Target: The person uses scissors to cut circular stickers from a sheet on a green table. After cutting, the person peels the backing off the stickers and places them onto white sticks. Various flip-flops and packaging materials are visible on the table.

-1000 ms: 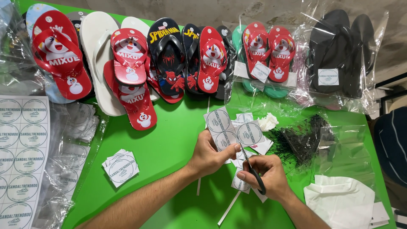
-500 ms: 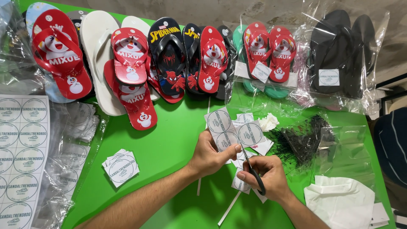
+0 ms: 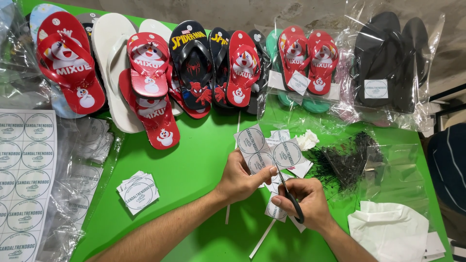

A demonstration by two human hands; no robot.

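Observation:
My left hand holds up a small paper sheet of round printed labels over the green table. In my right hand is a pair of scissors with black handles, its blades reaching up into the lower edge of the sheet. Cut square labels and thin paper strips lie under my hands. A stack of cut labels rests to the left of my left forearm.
Several flip-flops, red, white and black, line the far edge, some in clear bags. A large label sheet and clear bags lie left. Black plastic ties and white paper lie right.

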